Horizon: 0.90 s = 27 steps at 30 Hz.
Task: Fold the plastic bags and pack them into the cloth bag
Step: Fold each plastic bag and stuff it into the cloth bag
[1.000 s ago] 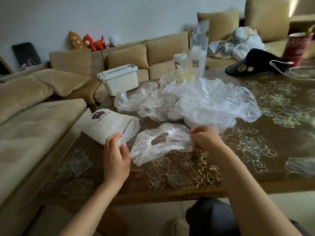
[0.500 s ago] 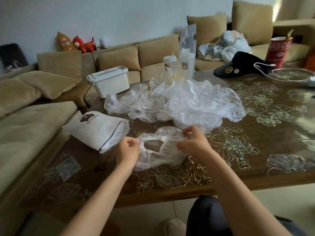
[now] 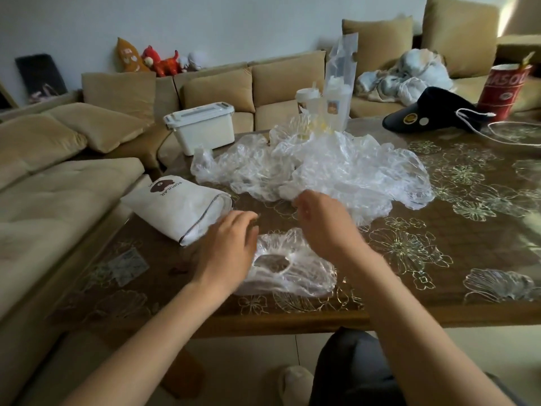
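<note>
Head view: we find one near bag (image 3: 295, 276) lying crumpled by the front edge of the table (image 3: 439, 273), partly under both hands.
Left hand (image 3: 231, 247): fingers loose and spread over the near bag's left edge; we see no grip.
Right hand (image 3: 325, 230): fingers curled above its far edge, close to the pile (image 3: 336, 168); blurred, so we cannot tell whether it pinches film.
Cloth bag (image 3: 175, 206): on its side, left of the near bag, mouth towards the hands.
Pile: unfolded bags heaped behind; we judge the task far from done.
Risk, film: thin and springy, so any fold may open once released.
Risk, reach: a forward move may snag the pile and drag it.
Risk, packing: the slack mouth may collapse under a one-handed push.
</note>
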{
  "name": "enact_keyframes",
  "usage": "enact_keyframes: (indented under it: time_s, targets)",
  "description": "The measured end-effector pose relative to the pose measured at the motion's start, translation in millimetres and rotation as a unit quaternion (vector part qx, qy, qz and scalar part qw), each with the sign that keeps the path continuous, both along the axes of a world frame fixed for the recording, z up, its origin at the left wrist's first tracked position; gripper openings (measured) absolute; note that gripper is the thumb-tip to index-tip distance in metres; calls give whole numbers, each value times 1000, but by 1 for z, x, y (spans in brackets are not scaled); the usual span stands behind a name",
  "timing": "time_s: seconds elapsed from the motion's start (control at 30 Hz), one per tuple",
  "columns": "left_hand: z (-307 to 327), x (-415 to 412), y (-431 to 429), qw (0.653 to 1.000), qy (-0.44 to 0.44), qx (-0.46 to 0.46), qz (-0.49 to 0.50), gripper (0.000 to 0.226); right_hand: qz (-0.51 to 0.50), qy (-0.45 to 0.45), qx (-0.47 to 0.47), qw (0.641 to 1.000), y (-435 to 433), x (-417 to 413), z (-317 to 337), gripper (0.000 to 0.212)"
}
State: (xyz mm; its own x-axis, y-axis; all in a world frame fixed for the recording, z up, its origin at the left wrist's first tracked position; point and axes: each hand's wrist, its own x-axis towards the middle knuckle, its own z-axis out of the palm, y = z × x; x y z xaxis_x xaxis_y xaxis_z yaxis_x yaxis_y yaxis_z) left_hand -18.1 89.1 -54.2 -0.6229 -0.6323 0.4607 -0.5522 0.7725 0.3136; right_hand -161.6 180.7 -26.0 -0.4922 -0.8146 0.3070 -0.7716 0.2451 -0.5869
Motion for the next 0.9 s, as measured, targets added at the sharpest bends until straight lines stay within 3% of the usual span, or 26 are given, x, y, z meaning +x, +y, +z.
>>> enact_keyframes:
  time_s: [0.1,0.2,0.37,0.6,0.7,0.77,0.83,0.9]
  targets:
    - [-26,-9,25,996,-74,52,-14,44,81,23,4,996,-20,22,-33,30]
    - [-45,6,22,970,-207,127,15,62,126,98,120,980,-22,22,-67,39]
    - [-46,44,10,938,-314,146,30,119,151,132,227,953,-16,10,-80,62]
    - [-43,63,-1,920,-371,129,13,141,126,157,277,940,0,-12,-77,68]
    - [-43,74,-1,915,-391,98,15,141,86,131,283,946,11,-27,-72,66]
    - [-40,79,5,938,-337,79,-27,130,43,92,222,970,15,-35,-63,61]
    - [-42,78,18,963,-237,43,-121,103,46,67,150,985,19,-29,-51,49]
    - [-44,70,26,963,-172,-46,-203,68,101,48,127,986,22,-13,-39,40]
